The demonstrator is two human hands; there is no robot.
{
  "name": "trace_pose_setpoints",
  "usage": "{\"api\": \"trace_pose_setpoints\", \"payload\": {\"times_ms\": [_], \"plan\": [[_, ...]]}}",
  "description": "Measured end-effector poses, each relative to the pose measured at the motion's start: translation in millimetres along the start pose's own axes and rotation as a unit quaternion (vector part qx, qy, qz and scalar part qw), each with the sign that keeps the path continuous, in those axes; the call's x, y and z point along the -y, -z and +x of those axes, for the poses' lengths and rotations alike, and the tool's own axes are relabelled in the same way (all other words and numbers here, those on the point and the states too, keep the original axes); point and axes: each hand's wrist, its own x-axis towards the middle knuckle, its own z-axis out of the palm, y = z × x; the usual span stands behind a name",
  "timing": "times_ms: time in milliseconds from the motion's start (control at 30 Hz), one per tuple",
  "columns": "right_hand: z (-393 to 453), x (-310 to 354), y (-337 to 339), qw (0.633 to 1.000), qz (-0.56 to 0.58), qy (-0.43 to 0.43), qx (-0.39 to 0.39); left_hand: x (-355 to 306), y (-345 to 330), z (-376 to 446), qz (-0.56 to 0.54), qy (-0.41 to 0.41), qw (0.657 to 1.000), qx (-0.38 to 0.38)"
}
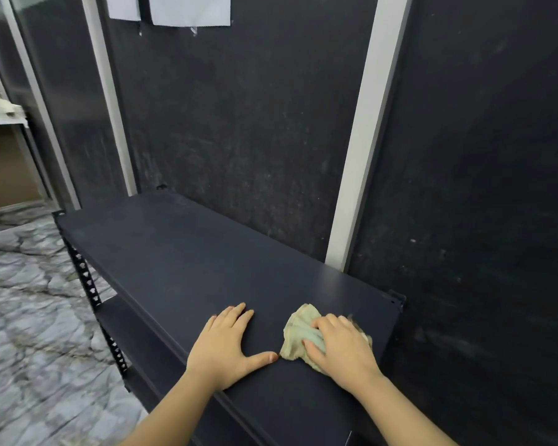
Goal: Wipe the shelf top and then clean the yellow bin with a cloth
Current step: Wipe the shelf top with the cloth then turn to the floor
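The dark shelf top (181, 252) runs from the far left toward me along a black wall. A crumpled pale yellow-green cloth (298, 333) lies on its near right part. My right hand (342, 349) presses down on the cloth, fingers curled over it. My left hand (227, 344) rests flat on the shelf top just left of the cloth, fingers spread, its thumb tip almost touching the cloth. No yellow bin is in view.
The black wall (239, 140) with two pale vertical strips (361, 149) stands right behind the shelf. A lower shelf level (126, 326) and a perforated upright (87, 281) show on the left. Grey marbled floor (23, 300) lies left of the shelf.
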Motion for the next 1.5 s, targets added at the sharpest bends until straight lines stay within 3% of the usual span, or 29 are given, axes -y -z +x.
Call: {"api": "trace_pose_setpoints", "payload": {"times_ms": [467, 733, 1100, 1500], "plan": [[-10, -4, 9, 0.980, 0.185, -0.071, 0.028, -6, 8, -3, 0.026, 0.008, 0.999, 0.038], [-25, -36, 27, 0.972, 0.203, -0.116, -0.004, -18, 23, -3, 0.023, 0.017, 0.995, 0.093], [-75, -99, 55, 0.953, 0.210, -0.219, -0.020, -97, 26, 10, 0.049, -0.106, 0.989, 0.094], [-153, -157, 74, 0.902, 0.232, -0.364, -0.010, -215, 6, 9, 0.049, -0.234, 0.962, 0.134]]}}
